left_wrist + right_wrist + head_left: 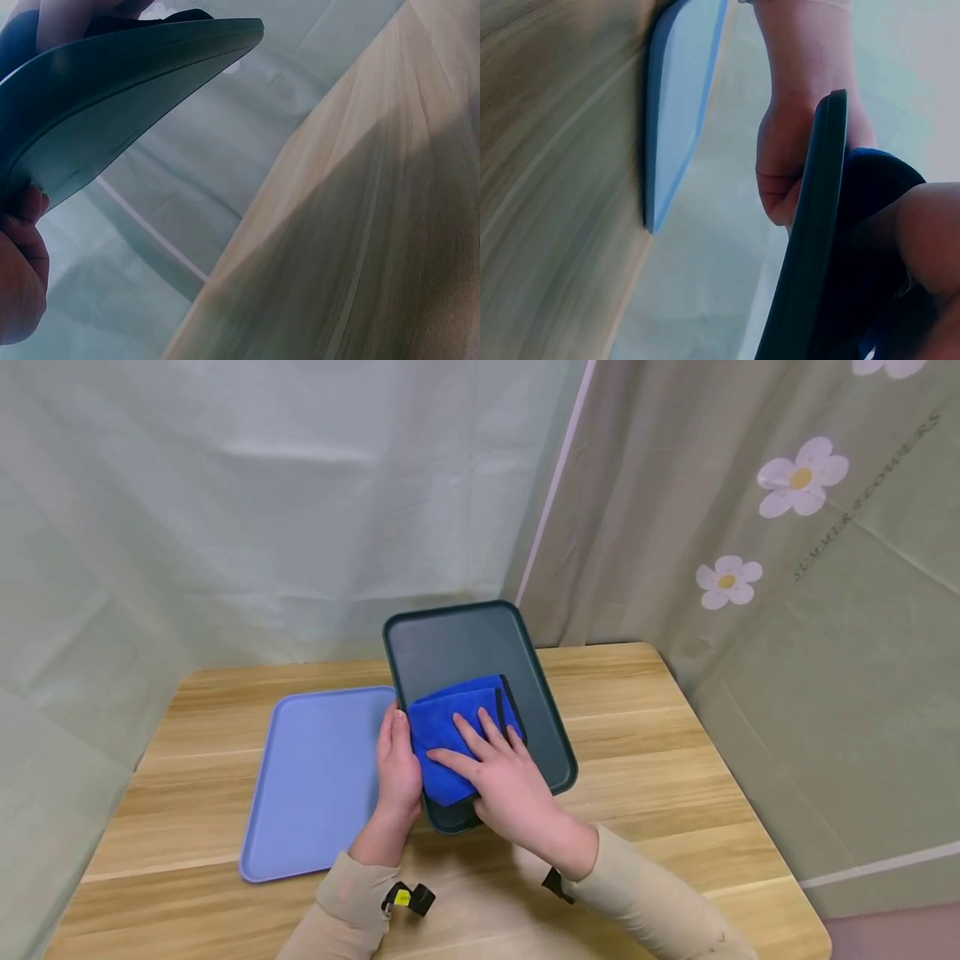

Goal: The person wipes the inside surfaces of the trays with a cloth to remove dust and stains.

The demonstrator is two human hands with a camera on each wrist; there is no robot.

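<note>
A dark green tray is held up off the table at a tilt. My left hand grips its left edge, thumb on the rim and fingers curled under it, as the left wrist view shows from below. A folded blue cloth with black edging lies on the lower part of the tray. On top of that cloth my right hand rests, fingers spread and fairly straight, pressing it against the tray. In the right wrist view, the tray appears edge-on between the two hands.
A periwinkle-blue tray lies on the wooden table, left of the held tray, which overlaps its upper right corner in the head view. Pale curtains with printed flowers stand around the table's back and sides.
</note>
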